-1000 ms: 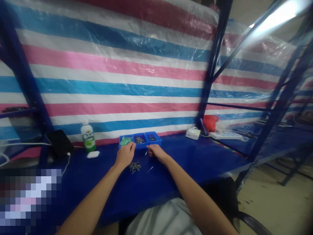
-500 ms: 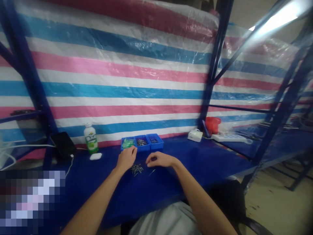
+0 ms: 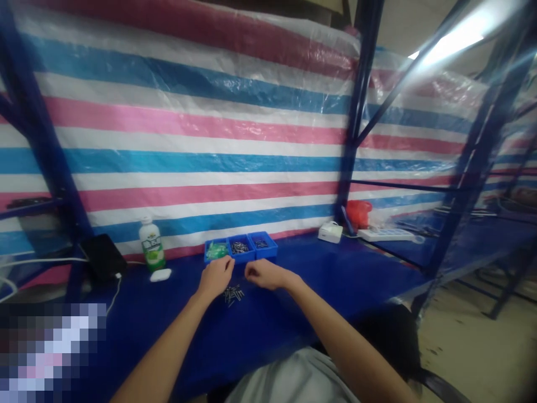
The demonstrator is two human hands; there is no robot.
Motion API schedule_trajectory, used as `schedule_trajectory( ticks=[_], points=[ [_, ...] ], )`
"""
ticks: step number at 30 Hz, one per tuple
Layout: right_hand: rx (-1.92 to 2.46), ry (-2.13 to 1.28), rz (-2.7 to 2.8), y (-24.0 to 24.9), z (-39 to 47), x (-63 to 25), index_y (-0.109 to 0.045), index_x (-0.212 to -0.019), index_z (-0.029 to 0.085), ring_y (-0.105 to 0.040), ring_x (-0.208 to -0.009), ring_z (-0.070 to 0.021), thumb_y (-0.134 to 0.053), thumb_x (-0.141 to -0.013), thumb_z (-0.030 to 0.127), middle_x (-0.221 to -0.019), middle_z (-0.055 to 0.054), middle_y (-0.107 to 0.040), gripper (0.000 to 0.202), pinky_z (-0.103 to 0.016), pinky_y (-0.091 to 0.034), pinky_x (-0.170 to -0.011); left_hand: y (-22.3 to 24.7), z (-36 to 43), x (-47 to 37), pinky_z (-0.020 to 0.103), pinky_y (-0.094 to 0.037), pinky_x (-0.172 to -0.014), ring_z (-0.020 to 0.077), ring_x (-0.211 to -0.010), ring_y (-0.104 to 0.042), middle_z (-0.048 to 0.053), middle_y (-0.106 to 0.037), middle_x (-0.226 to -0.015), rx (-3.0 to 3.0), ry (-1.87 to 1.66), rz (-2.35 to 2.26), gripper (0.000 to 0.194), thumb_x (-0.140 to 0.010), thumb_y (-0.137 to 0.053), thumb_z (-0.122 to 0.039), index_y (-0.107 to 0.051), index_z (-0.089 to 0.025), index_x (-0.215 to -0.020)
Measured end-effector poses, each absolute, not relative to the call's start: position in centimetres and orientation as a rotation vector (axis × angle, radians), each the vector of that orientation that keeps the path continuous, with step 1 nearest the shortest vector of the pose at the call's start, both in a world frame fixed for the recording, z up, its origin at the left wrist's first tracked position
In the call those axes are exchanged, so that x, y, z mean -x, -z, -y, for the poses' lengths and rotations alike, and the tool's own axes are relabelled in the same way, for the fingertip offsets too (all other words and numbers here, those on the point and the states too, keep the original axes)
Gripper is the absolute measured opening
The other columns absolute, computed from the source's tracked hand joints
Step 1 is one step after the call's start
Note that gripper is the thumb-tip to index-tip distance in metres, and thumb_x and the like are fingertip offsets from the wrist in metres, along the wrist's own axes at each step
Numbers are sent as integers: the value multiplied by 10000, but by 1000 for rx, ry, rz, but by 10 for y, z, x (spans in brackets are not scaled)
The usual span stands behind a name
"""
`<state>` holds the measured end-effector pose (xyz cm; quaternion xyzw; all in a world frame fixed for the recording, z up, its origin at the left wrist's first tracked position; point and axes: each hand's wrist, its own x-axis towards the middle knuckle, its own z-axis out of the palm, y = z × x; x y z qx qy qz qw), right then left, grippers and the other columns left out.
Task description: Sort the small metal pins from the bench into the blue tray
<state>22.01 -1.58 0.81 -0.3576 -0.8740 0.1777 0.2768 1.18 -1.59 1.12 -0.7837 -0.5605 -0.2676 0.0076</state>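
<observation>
My left hand is closed, thumb and fingers together, just in front of the blue bins. Whatever its fingers hold, if anything, is too small to make out. Facing it across a narrow gap, my right hand has its fingers curled closed, and their contents are hidden. Below and between the hands lies a small loose pile of thin metal pieces, which look like screws or pins. Behind the hands stand three joined blue bins: the left has green packets, the middle dark small metal parts, the right fewer metal parts.
On the blue table, a bottle with a green label, a white case and a black phone-like device stand at left. At right are a white box, a red bag and a power strip. Striped sheeting hangs behind.
My right hand has curled its fingers and moved slightly toward my left hand. The lone thin piece beside the pile no longer shows. The camera view has shifted slightly.
</observation>
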Motion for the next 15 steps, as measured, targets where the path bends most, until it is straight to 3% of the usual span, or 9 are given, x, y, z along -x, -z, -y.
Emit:
schedule_trajectory(
  ticks=[3,7,10,15],
  points=[
    [935,-515,2067,-12,-9,-210,-678,-1034,184,-604,-775,-166,-537,-807,147,-898,-47,-688,269,-282,-456,-728,-11,16,-13,258,-324,-602,215,-800,-643,50,-701,-873,2477,819,1753,325,-966,-388,-418,-625,-230,-848],
    [951,-850,1778,2,-28,-208,-621,-1186,184,-559,-606,-129,-520,-817,165,-768,-13,-664,383,-252,-450,-597,-10,16,-14,257,-327,-607,207,-801,-641,38,-702,-867,2540,806,1713,317,-966,-392,-395,-642,-232,-858],
    [925,-1055,1755,14,-26,-213,-659,-1092,177,-544,-539,-112,-595,-787,201,-722,-7,-669,312,-233,-428,-535,-10,17,-15,256,-334,-609,202,-784,-635,34,-701,-848,2569,807,1693,329,-965,-391,-402,-652,-236,-856],
    [815,-1329,1494,11,-11,-218,-640,-1024,175,-615,-629,-125,-715,-743,335,-852,-52,-714,332,-220,-419,-543,-11,18,-16,258,-351,-628,202,-780,-634,30,-699,-829,2550,836,1696,321,-963,-398,-391,-659,-240,-853]
  ],
)
